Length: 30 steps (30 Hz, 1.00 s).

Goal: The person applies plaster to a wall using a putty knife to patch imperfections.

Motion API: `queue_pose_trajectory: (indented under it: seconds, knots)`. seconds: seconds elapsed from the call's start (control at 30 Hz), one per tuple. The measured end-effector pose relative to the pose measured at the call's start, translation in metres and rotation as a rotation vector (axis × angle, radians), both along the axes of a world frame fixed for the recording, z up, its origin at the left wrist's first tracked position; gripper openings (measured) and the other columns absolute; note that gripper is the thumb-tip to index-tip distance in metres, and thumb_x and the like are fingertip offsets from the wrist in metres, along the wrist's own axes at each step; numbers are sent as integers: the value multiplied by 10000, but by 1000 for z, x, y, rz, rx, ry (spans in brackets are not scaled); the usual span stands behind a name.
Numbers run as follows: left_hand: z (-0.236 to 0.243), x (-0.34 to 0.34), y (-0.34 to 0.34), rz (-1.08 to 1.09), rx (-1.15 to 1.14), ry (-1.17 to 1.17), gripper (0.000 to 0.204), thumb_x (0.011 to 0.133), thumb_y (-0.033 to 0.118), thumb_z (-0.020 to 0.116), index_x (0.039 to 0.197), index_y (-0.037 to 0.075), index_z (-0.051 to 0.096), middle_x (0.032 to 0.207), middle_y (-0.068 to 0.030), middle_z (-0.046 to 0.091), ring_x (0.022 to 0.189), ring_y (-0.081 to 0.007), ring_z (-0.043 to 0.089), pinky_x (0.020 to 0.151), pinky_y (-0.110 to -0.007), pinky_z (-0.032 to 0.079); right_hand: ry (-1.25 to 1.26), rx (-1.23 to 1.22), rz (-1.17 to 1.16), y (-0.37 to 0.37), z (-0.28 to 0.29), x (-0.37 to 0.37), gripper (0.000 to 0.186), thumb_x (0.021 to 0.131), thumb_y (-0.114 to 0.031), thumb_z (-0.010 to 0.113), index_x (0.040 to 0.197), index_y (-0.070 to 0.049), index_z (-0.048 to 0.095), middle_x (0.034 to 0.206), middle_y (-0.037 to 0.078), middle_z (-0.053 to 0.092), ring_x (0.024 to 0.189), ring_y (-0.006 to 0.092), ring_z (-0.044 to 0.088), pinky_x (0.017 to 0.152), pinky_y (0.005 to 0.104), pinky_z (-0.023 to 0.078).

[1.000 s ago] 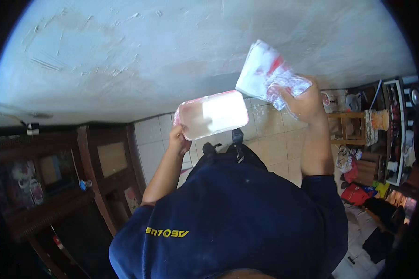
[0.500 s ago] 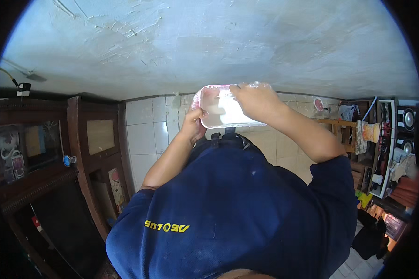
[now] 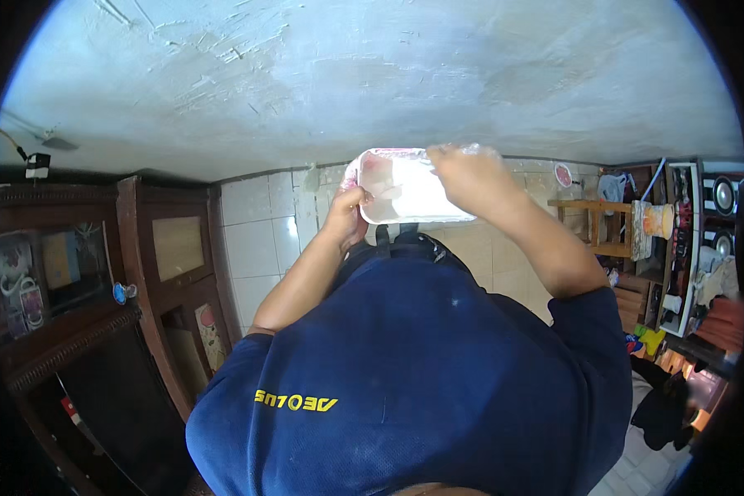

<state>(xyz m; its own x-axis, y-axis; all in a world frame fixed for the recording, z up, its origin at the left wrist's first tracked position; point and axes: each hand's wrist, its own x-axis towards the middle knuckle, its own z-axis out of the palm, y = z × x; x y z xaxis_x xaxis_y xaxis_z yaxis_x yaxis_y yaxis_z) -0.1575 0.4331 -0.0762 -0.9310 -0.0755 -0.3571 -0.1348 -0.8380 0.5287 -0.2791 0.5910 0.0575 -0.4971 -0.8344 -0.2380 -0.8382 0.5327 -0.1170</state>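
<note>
A white rectangular tub (image 3: pixel 377 175) with rounded corners and pinkish smears hangs in front of my chest, its open top toward me. My left hand (image 3: pixel 346 217) is closed around its left side, thumb over the rim. Bright white material, glaring in the light, lies in the tub; whether it is thick or runny I cannot tell. Above the tub's right end, my right hand (image 3: pixel 473 180) is closed and slightly blurred. Something shiny and see-through shows by its knuckles. Whatever it grips is mostly hidden behind the fingers.
A grey, roughly plastered wall (image 3: pixel 364 74) rises just ahead. Dark wooden cabinets (image 3: pixel 153 273) stand at the left. To the right are a wooden stool-like frame (image 3: pixel 593 217), a shelf with clutter and round speakers (image 3: pixel 723 197). Pale tiles (image 3: pixel 252 227) cover the floor.
My right hand has shifted a little to the right along the tub's far rim, showing more of the inside. The left hand keeps its hold on the tub.
</note>
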Motion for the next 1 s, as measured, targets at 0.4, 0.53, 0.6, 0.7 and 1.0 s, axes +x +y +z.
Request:
queue_pose_trajectory:
  seconds: [0.4, 0.53, 0.6, 0.7, 1.0]
  knots:
    - [-15, 4, -8, -41, 50, 16, 710, 595, 51, 451, 1304, 28, 411, 1158, -142, 554, 1077, -272, 542, 961, -375, 407, -296, 38, 143, -2, -4, 11, 225, 849, -194, 554, 1027, -61, 588, 960, 132, 635, 911, 328, 608, 786, 462, 467]
    - [-12, 8, -13, -53, 49, 4, 719, 611, 53, 458, 1326, 24, 386, 1195, -153, 541, 1120, -281, 527, 976, -392, 401, -200, -87, 2, 3, 1, 3, 230, 838, -191, 564, 1012, -41, 588, 973, 148, 630, 906, 343, 600, 769, 447, 474]
    - [-15, 8, -15, -32, 54, 0, 715, 624, 49, 456, 1333, 16, 373, 1209, -163, 535, 1119, -287, 530, 978, -402, 401, -227, 41, -74, 0, -4, 7, 240, 837, -212, 557, 1004, -41, 580, 973, 176, 618, 898, 370, 585, 761, 457, 464]
    - [-11, 6, -14, -20, 48, 46, 700, 633, 41, 447, 1329, 8, 371, 1207, -162, 530, 1123, -286, 524, 976, -405, 405, -320, -7, 50, -2, -21, 12, 243, 824, -204, 583, 989, -27, 604, 967, 179, 632, 886, 367, 596, 751, 455, 465]
    - [-17, 13, -21, -20, 4, -12, 670, 616, 129, 467, 1273, 4, 439, 1189, -166, 532, 1109, -312, 518, 966, -429, 404, -738, -480, -278, 15, -25, -24, 168, 844, -151, 637, 893, 8, 620, 761, 56, 636, 693, 76, 516, 637, 271, 447]
